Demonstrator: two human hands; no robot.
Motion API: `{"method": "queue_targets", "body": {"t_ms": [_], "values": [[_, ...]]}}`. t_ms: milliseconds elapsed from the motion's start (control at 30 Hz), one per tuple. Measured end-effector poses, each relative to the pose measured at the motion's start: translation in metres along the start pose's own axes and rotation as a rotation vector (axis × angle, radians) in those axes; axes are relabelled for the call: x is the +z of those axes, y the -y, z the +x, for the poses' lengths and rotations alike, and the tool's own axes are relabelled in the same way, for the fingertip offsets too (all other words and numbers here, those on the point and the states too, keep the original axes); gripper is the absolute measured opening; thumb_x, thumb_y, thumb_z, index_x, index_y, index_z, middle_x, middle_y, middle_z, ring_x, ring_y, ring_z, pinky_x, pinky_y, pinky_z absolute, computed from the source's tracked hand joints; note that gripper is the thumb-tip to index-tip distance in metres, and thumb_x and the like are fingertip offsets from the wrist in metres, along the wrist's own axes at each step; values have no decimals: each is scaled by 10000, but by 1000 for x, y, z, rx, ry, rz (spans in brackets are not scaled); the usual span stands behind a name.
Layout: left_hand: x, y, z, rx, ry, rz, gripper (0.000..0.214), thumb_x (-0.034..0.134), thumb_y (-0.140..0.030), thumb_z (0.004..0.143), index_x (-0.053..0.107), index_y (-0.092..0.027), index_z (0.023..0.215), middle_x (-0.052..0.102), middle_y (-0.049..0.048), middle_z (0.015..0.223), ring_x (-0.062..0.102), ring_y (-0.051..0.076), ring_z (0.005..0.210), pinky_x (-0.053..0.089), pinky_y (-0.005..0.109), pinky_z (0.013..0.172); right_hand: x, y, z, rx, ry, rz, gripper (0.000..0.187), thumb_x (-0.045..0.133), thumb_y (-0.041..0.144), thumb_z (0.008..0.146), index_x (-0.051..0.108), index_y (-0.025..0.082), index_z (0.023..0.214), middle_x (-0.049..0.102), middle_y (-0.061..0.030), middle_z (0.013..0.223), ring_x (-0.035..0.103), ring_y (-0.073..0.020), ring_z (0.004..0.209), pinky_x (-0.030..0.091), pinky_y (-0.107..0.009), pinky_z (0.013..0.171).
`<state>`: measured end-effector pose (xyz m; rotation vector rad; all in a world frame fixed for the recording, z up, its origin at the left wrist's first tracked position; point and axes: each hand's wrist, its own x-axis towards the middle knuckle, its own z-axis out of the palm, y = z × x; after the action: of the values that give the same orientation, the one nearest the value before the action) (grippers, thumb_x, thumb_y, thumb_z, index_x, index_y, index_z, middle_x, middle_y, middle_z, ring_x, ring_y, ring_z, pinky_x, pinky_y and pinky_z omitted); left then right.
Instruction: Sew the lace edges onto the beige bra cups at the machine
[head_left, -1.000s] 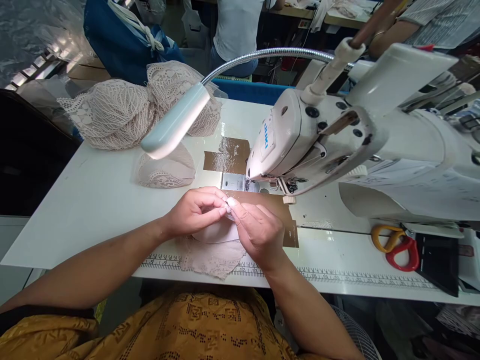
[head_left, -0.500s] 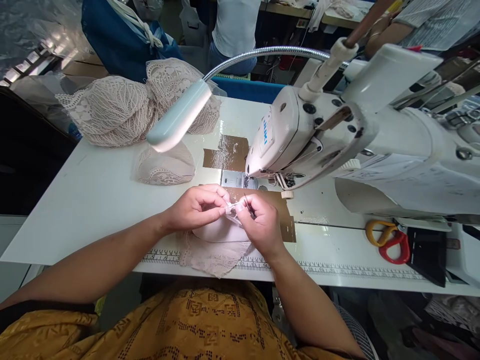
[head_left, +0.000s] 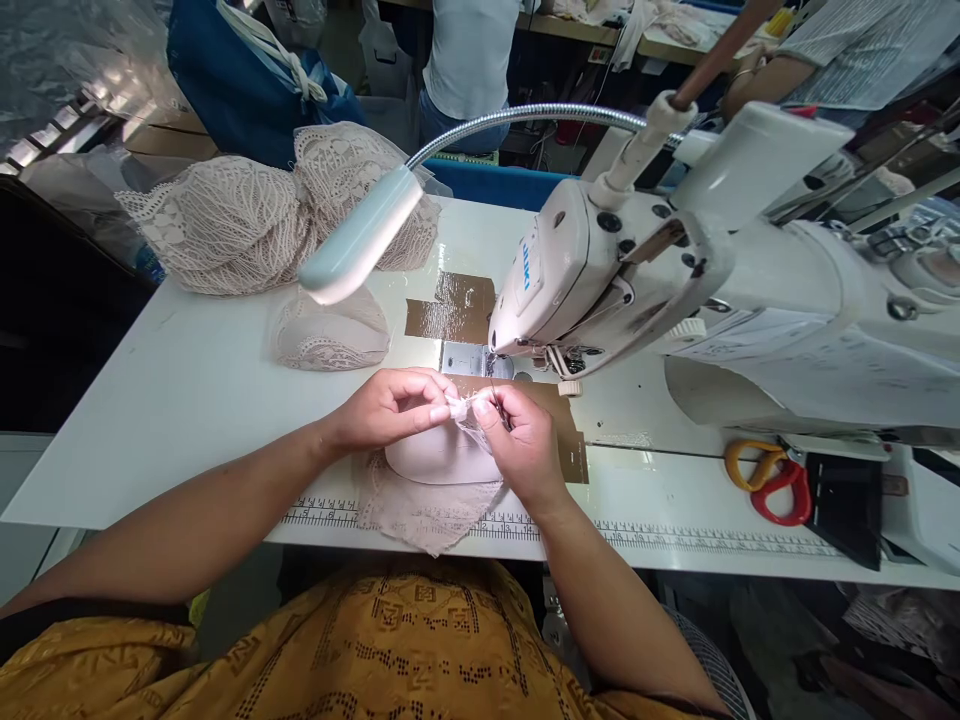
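Note:
My left hand (head_left: 386, 409) and my right hand (head_left: 521, 445) meet in front of the sewing machine head (head_left: 592, 275), both pinched on the top edge of a beige lace bra cup (head_left: 435, 485). The cup lies on the white table (head_left: 187, 400), with its lace hanging over the ruler at the front edge. A thin dark tool, perhaps a needle or snips, sticks up from my right fingers. The needle plate (head_left: 469, 360) sits just beyond my fingertips.
A pile of lace cups (head_left: 247, 220) lies at the back left, one single cup (head_left: 330, 335) nearer. A gooseneck lamp (head_left: 360, 240) hangs over them. Scissors with red and yellow handles (head_left: 772, 480) lie at the right. Another person in a light top (head_left: 472, 50) is behind the table.
My right hand has turned and shifted slightly, now pinching the lace edge with a thin tool showing. Both hands stay over the cup; the view has drifted a little.

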<state>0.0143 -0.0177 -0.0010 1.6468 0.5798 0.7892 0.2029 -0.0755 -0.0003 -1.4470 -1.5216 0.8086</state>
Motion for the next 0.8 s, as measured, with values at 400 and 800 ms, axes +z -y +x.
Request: {"method": "queue_targets", "body": {"t_ms": [400, 800], "values": [[-1, 1, 0, -292, -33, 38, 204, 638, -337, 842, 659, -134, 851, 654, 39, 831, 601, 139, 777, 483, 236, 695, 0, -5, -2, 114, 83, 85, 458, 683, 399, 766, 617, 184, 1165, 678, -27, 863, 595, -151, 684, 483, -270, 625], [-4, -3, 1, -494, -88, -255, 251, 653, -378, 842, 605, -141, 773, 534, -33, 624, 446, 61, 515, 352, 171, 483, -1, -8, 1, 168, 74, 135, 206, 538, 287, 838, 496, 199, 657, 464, 44, 629, 413, -108, 586, 356, -235, 568]]}}
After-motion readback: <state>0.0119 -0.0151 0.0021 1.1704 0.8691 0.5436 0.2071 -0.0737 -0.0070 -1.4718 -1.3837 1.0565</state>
